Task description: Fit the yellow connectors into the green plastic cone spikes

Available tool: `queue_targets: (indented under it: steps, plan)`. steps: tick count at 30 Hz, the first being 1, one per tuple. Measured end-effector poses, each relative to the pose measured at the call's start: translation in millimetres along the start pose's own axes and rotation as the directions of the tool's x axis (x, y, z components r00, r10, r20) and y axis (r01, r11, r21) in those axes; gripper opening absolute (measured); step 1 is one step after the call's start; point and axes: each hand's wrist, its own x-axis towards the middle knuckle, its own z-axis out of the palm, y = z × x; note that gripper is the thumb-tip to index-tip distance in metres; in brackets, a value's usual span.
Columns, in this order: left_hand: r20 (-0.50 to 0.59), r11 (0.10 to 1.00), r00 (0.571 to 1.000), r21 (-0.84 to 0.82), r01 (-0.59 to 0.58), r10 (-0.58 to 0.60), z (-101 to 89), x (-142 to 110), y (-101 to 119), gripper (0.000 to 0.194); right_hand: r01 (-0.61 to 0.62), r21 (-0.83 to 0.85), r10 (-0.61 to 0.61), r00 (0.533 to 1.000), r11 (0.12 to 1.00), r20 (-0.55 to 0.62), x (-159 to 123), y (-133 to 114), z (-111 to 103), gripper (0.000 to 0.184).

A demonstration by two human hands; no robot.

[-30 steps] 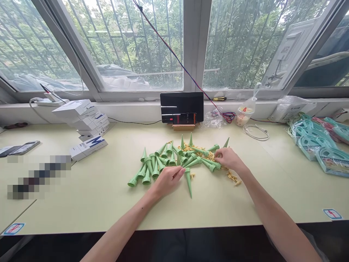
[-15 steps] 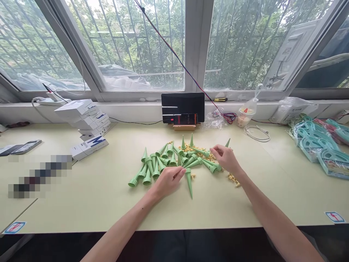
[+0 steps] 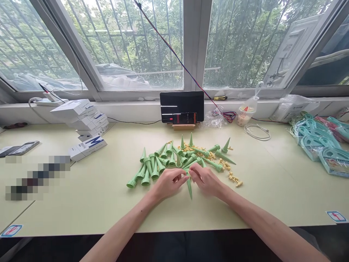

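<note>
A green plastic plant-watering spike (image 3: 189,191) points toward me, its wide capped end between my hands. My left hand (image 3: 169,182) is closed, with thumb and fingers pinched on that capped end. Against the same end, my right hand (image 3: 206,179) is closed in a pinch; what its fingertips hold is hidden. Behind my hands lies a heap of similar green spikes (image 3: 148,164), some upright on their caps. Small yellow plastic pieces (image 3: 235,179) are scattered to the right of the heap and among the spikes.
At the back, a phone (image 3: 184,118) leans against a dark tablet (image 3: 182,100) on a cardboard stand. White boxes (image 3: 88,145) are stacked left. A bagged cup (image 3: 244,115), a coiled white cable (image 3: 256,132) and bagged turquoise plastic items (image 3: 313,140) sit right.
My right hand has come left and toward me from the heap's right side, meeting my left hand at the spike. My left hand has stayed nearly in place.
</note>
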Motion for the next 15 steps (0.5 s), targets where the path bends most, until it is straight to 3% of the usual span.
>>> queue_targets:
  steps: [11,15]
  plan:
    - [0.034,0.997,0.998,0.052,-0.051,0.049,2.2,-0.2,-2.6,0.033,0.028,-0.103,-0.026,0.999,0.994,0.023,-1.2,-4.5,5.9,0.018]
    - [0.025,0.998,0.999,0.046,-0.042,0.041,1.7,0.8,-0.3,0.031,-0.014,-0.145,0.013,1.000,0.989,-0.013,1.8,-1.4,1.8,0.017]
